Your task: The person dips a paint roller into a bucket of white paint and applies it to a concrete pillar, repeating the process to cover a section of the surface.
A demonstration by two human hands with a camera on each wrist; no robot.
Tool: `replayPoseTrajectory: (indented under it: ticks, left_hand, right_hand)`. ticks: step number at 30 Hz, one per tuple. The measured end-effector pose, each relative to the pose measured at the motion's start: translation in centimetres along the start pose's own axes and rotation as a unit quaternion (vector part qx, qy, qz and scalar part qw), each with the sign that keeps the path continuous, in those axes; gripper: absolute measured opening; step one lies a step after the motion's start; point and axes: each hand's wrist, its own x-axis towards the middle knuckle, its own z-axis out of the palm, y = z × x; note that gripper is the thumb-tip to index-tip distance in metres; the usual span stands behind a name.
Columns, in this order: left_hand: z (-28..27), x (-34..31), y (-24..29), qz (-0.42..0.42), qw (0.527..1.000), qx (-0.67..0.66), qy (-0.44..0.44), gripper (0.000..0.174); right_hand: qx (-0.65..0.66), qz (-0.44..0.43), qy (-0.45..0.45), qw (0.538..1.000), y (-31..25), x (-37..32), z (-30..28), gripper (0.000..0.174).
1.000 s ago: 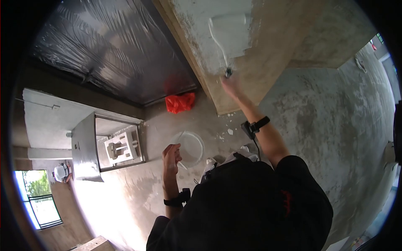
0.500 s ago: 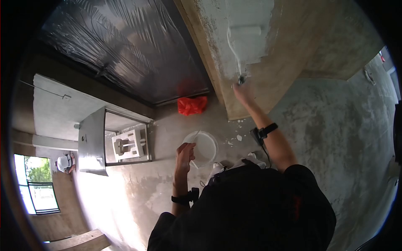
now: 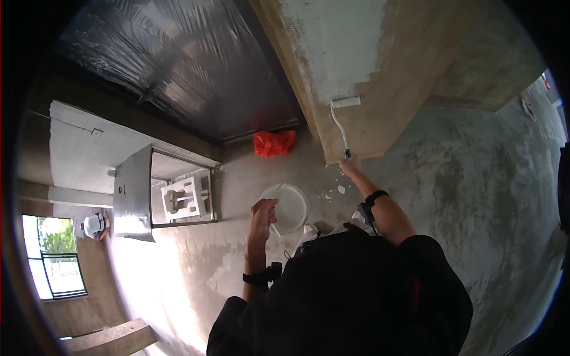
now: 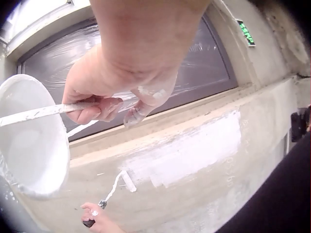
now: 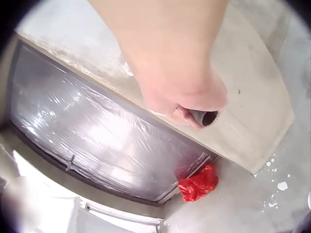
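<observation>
My left hand grips the handle of a white bucket, its fingers curled round that paint-smeared strip. White paint marks the fingers in the left wrist view. My right hand holds a paint roller by its grip, whose hollow dark end sticks out of the fist in the right wrist view. A white bent rod leads to the roller sleeve, which lies against the wall at the lower edge of a white painted patch.
Plastic film covers a dark-framed panel left of the wall. A red plastic bag lies at its foot. Paint spots dot the floor. To the left are an open metal cabinet door and a person in a white helmet.
The roller has moved down the wall from inside the white patch to its lower edge, and my right hand has come closer to my body. My left hand keeps hold of the bucket handle.
</observation>
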Motion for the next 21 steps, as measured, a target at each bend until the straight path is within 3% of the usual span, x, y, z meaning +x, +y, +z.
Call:
replayPoseTrajectory:
  ticks: [4,6,7,9,10,12,19,21]
  left_hand:
    - [-0.2,0.1,-0.4,-0.008,1.0,-0.002,0.014,0.019]
    - [-0.5,0.3,-0.5,-0.009,1.0,-0.007,0.015,0.019]
    - [-0.6,0.3,-0.6,-0.008,1.0,-0.009,0.01,0.019]
    - [-0.6,0.2,-0.5,-0.007,1.0,-0.014,0.005,0.018]
    - [-0.4,0.0,-0.4,-0.006,1.0,-0.014,0.009,0.018]
    - [-0.2,0.0,-0.1,-0.005,1.0,-0.016,0.012,0.019]
    - [-0.2,-0.1,0.0,-0.006,1.0,-0.017,0.018,0.018]
    - [-0.3,0.0,-0.1,-0.007,1.0,-0.015,0.017,0.018]
  right_hand:
    - [-0.027,-0.01,-0.039,0.999,-3.4,-3.0,-3.0,0.031]
    - [0.009,-0.105,0.026,0.994,-4.7,-4.2,-3.5,0.035]
    - [0.007,-0.106,0.026,0.994,-5.4,-4.9,-3.8,0.035]
    - [0.196,-0.145,0.029,0.969,-6.8,-5.8,-4.5,0.035]
    - [0.194,-0.146,0.029,0.97,-7.3,-6.0,-4.8,0.035]
    - [0.307,-0.12,-0.057,0.942,-8.6,-5.8,-5.7,0.033]
    - [0.306,-0.186,-0.081,0.93,-17.4,-4.8,-9.1,0.035]
    - [0.355,-0.209,-0.127,0.902,-21.1,-4.8,-10.2,0.037]
